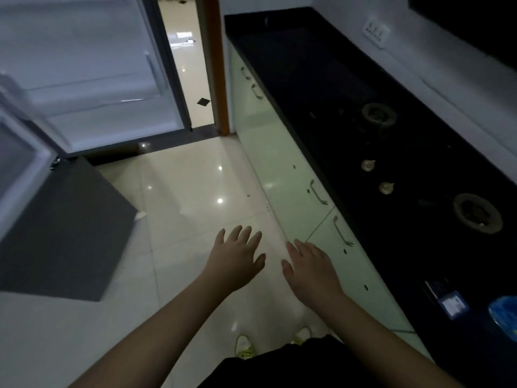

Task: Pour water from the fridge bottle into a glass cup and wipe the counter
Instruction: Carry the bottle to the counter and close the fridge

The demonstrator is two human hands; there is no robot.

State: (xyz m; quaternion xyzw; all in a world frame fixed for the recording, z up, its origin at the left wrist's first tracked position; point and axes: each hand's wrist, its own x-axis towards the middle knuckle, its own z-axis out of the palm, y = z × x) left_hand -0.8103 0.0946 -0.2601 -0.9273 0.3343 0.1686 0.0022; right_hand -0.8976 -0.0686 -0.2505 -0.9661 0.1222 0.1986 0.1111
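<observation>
My left hand (236,257) and my right hand (310,266) are stretched out side by side over the tiled floor, fingers straight, holding nothing. The fridge (16,169) stands at the left with its white door (92,65) swung open toward the doorway. The black counter (321,79) runs along the right, an arm's reach from my right hand. No bottle or glass cup shows in this view. A blue object (505,315) lies at the counter's near right edge, cut off by the frame.
A built-in gas hob with two burners (379,114) (477,212) and two knobs (368,165) sits in the counter. Pale green cabinets (279,169) with metal handles are below. A small dark box (447,298) lies near the blue object. A doorway (190,65) opens ahead.
</observation>
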